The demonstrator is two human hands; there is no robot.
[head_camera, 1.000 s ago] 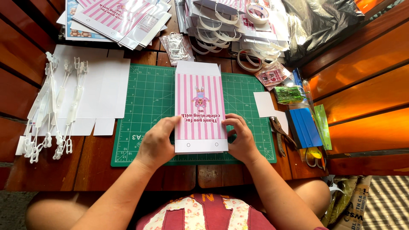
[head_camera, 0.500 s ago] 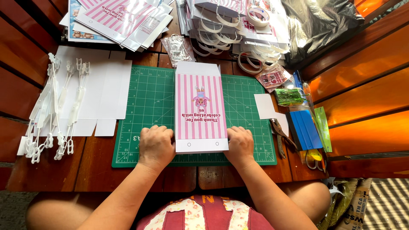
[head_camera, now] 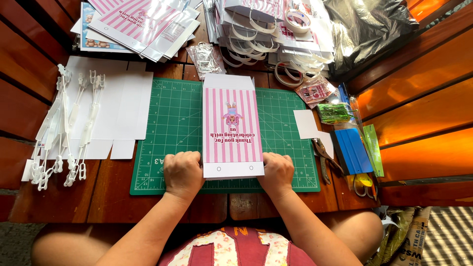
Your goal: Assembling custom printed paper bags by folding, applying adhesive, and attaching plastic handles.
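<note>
Hands press at the near end of a pink-and-white striped paper bag (head_camera: 230, 129), which lies flat along the middle of a green cutting mat (head_camera: 167, 128) on the wooden table (head_camera: 64, 197). Left hand (head_camera: 183, 173) is curled into a loose fist, knuckles against the bag's left edge near its white bottom strip; right hand (head_camera: 277, 170) is clenched the same way against the right edge. Neither grasps anything. Left of the left hand lie flat white cardboard sheets (head_camera: 111, 106) and a bundle of white plastic handles (head_camera: 61, 133). Right of the right hand sit pliers (head_camera: 325, 155) and blue folded sheets (head_camera: 351, 150).
</note>
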